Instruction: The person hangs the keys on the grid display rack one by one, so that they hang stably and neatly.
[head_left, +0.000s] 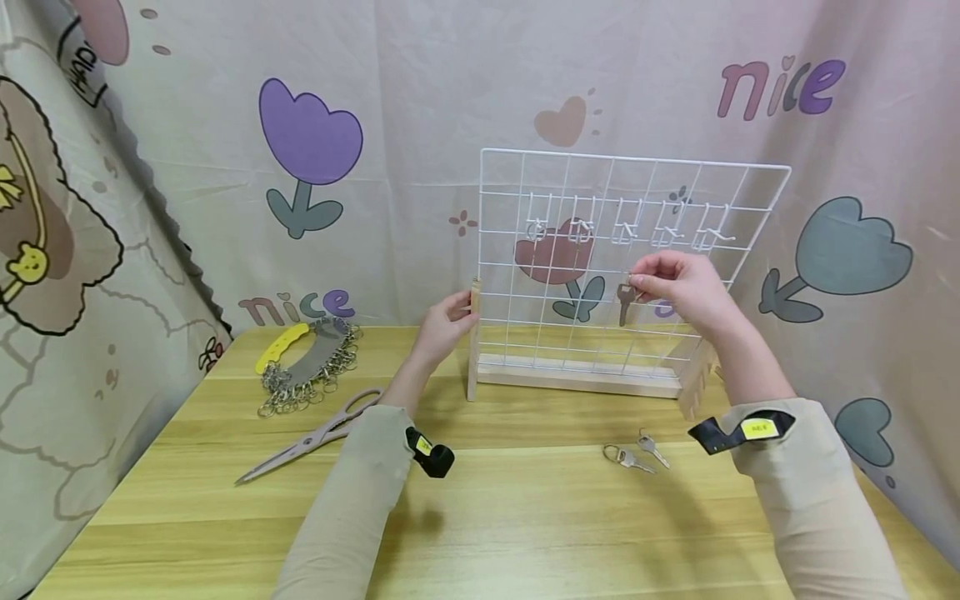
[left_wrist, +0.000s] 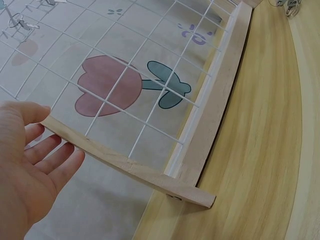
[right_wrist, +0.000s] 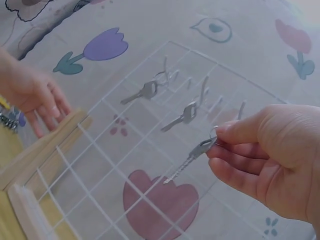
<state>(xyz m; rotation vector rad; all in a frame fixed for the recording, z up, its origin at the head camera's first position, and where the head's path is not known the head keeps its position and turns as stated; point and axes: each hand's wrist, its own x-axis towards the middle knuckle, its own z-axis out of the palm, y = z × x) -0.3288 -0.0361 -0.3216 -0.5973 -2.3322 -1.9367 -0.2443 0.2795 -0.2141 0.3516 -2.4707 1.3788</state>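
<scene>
My right hand point(head_left: 686, 287) pinches a small ring between thumb and fingertips, and a key point(head_left: 626, 304) hangs from it in front of the white wire grid point(head_left: 633, 158). In the right wrist view this silver key point(right_wrist: 192, 157) slants down away from the fingers. Two more keys, a left one point(right_wrist: 145, 92) and a nearer one point(right_wrist: 185, 115), hang from hooks on the grid. At the rack's left side my left hand point(head_left: 444, 327) touches the wooden upright point(left_wrist: 125, 162), its fingers nearly straight along the outer edge and the thumb by the upper end.
Two loose keys, one point(head_left: 632, 460) with a ring and one beside it point(head_left: 654, 448), lie on the wooden table point(head_left: 495, 525). Scissors point(head_left: 322, 433) lie left of my left forearm. Behind them is a bunch of metal rings point(head_left: 300, 392) by a yellow strip point(head_left: 281, 346). A printed curtain point(head_left: 420, 100) hangs behind.
</scene>
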